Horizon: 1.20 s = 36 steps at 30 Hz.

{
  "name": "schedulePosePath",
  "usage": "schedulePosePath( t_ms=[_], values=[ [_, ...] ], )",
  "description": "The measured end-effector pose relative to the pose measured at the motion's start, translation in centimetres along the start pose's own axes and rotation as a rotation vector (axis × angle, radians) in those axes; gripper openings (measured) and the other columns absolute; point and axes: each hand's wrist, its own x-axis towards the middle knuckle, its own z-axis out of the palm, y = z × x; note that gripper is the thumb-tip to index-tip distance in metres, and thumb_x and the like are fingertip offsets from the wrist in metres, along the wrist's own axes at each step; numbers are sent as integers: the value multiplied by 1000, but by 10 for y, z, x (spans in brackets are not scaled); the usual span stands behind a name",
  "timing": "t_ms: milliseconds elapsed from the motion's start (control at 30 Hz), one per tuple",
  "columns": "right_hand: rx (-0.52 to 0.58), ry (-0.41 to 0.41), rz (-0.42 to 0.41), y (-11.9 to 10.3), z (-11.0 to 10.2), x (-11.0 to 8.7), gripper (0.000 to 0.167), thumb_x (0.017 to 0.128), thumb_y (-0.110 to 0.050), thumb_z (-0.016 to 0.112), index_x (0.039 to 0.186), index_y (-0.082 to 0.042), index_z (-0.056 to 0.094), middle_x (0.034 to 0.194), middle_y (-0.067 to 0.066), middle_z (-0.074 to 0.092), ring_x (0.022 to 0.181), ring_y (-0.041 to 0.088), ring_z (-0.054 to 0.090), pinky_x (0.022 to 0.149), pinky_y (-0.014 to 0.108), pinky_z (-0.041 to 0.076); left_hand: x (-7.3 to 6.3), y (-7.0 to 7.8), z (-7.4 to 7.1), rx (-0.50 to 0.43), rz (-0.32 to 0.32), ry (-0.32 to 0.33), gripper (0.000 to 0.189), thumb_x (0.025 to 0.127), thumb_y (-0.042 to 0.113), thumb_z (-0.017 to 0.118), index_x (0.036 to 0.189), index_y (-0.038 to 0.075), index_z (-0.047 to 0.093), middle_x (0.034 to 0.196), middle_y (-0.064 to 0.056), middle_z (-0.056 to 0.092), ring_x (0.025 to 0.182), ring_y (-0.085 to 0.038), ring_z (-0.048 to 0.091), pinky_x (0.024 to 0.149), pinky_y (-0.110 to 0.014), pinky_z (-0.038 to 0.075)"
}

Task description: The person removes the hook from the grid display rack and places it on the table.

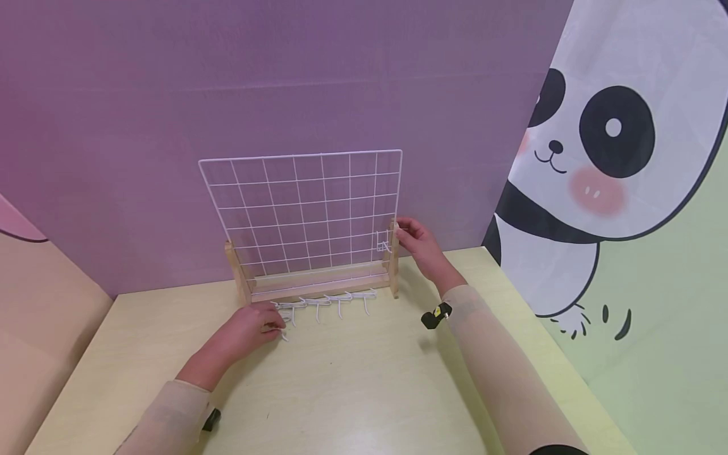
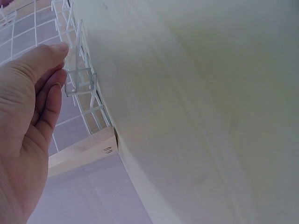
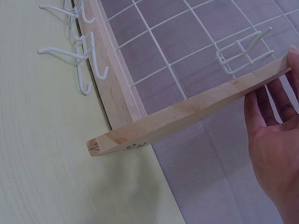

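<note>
A white wire grid panel (image 1: 307, 205) stands upright in a wooden stand (image 1: 321, 284). My right hand (image 1: 418, 243) grips the stand's right side post (image 3: 196, 106), thumb on top and fingers underneath. Near that post, one white wire hook (image 3: 238, 53) hangs on the grid. Several more white hooks (image 1: 340, 306) lie in a row along the front of the stand's base. At the left end of this row, my left hand (image 1: 253, 325) pinches a white wire hook (image 2: 80, 81) between thumb and fingers; part of it hides behind the fingertips.
The stand is on a pale wooden table (image 1: 341, 392), close to a purple backdrop (image 1: 170, 114) behind it. To the right is a wall with a panda picture (image 1: 614, 189). A black wrist camera (image 1: 436, 316) sits on the right sleeve.
</note>
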Motion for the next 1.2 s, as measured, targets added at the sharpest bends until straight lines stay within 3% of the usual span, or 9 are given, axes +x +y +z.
schedulePosePath(
  t_ms=[333,667,933,1200],
  values=[
    [30,3,-29,2,1,1,36,114,-11,63,146,5,60,124,2,70,120,17,65,123,48,46,1,4,-4,-33,-40,-3,16,90,1,90,99,11,82,96,7,71,91,-19,72,82,-39,64],
    [-17,7,-20,1,0,0,34,114,-15,63,146,-1,63,131,6,69,128,22,63,123,46,46,11,9,-5,-85,-92,28,12,93,7,88,101,12,82,96,10,70,94,-19,73,85,-42,64],
    [-5,9,-13,1,0,1,34,114,-15,63,145,-1,63,130,5,69,128,21,63,124,47,45,38,26,-3,-87,-82,128,10,95,10,87,103,12,82,97,5,71,96,-22,74,86,-46,63],
    [26,4,-25,3,0,2,33,114,-11,63,144,3,62,124,1,70,122,18,65,123,47,46,82,48,6,-178,-69,243,20,96,11,87,114,8,79,110,-2,72,106,-28,74,94,-50,63]
  ],
)
